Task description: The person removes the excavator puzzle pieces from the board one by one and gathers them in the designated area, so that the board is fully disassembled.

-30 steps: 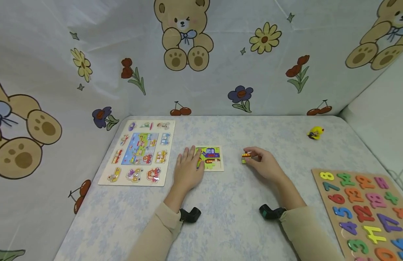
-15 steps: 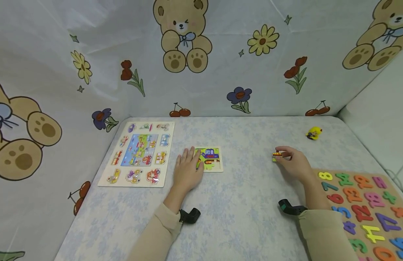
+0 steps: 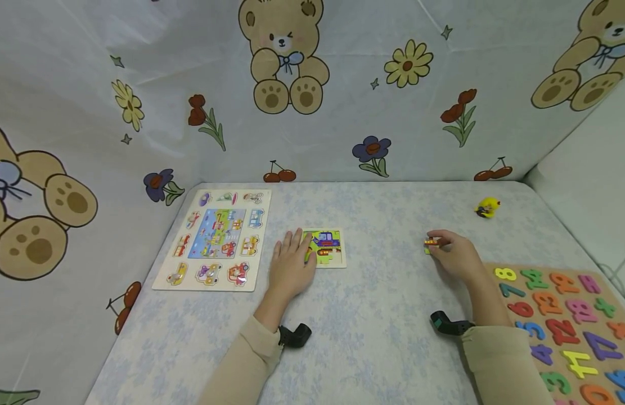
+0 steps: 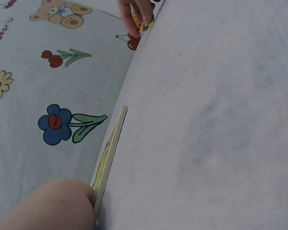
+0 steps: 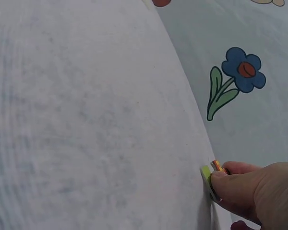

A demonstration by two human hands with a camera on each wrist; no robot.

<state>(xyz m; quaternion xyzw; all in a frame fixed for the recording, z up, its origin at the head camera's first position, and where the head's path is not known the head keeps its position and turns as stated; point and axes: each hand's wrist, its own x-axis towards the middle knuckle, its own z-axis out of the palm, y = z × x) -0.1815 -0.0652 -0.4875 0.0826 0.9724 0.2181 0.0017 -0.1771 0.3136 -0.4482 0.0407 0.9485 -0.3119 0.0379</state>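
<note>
My left hand (image 3: pixel 293 265) lies with straight fingers over the left side of a small square jigsaw puzzle (image 3: pixel 328 241), which shows a purple vehicle on bright green inside a pale frame. The puzzle's left part is hidden beneath that hand; its thin edge (image 4: pixel 110 155) shows in the left wrist view. Off to the right, my right hand (image 3: pixel 458 257) pinches a small jigsaw piece (image 3: pixel 428 246) between thumb and fingers. Green, yellow and red show on the piece (image 5: pixel 207 176), which is held on edge close over the table in the right wrist view.
A larger vehicle peg puzzle board (image 3: pixel 261 239) lies left of my left hand. Foam numbers fill a brown board (image 3: pixel 502 292) at the right, partly under my right forearm. A yellow toy duck (image 3: pixel 488 207) stands at the back right, before the printed cloth wall (image 3: pixel 332 152).
My right hand has moved to the right with the jigsaw piece, away from the small puzzle, and has stayed nearly still over the last half second. The left hand has kept its place.
</note>
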